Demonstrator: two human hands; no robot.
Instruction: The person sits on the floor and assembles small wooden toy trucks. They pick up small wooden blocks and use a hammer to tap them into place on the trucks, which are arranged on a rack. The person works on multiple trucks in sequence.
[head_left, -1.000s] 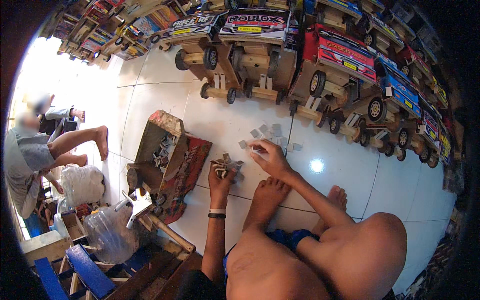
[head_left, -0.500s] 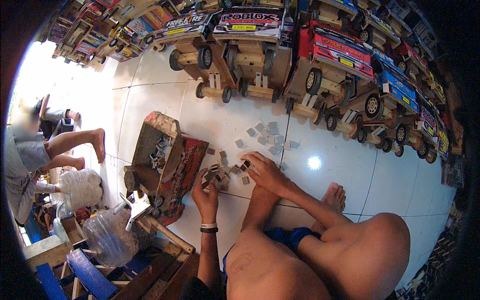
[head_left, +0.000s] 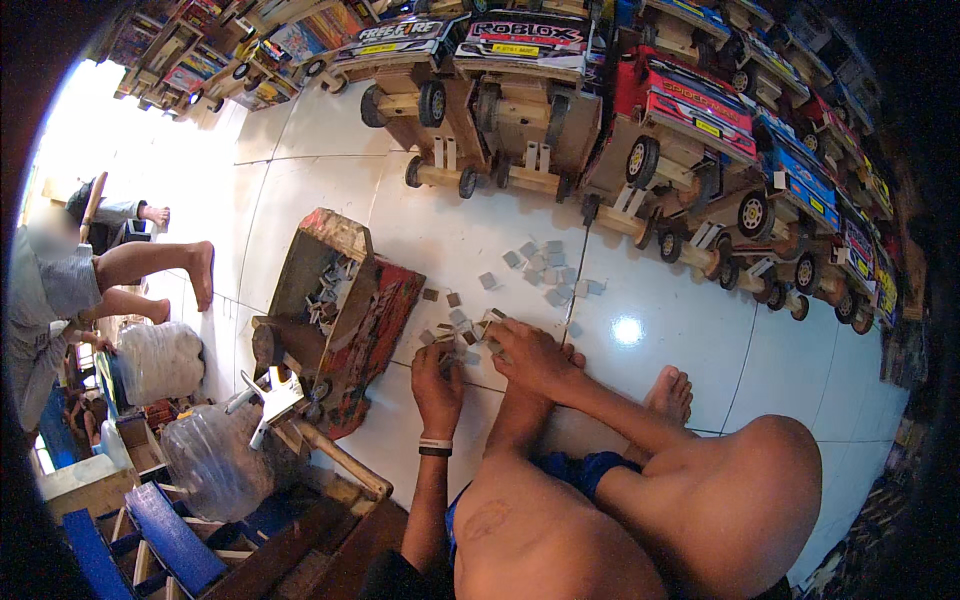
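Several small flat square pieces, grey on one face and brown on the other, lie in a loose pile [head_left: 458,318] on the floor between my hands. My left hand [head_left: 438,388] is curled at the pile's near left side, and whatever its fingers close on is hidden. My right hand [head_left: 535,355] reaches in across my leg, fingers bent and pinched at a small square piece [head_left: 495,316] on the pile's right edge. Farther off, more grey square pieces [head_left: 545,265] are scattered. Left of the pile, a worn wooden toy truck [head_left: 345,235] lies tipped with small pale pieces in its open bed.
Rows of wooden toy trucks [head_left: 520,50] stand tilted along the far side and right. A white-headed tool [head_left: 275,395] and a clear plastic container [head_left: 215,460] are at the lower left. Another person [head_left: 45,300] sits at the far left. My bare foot [head_left: 668,395] rests on white tiles.
My left hand has shifted right and turned more palm-down over the pile. My right hand has moved slightly right and down. The view has shifted a little.
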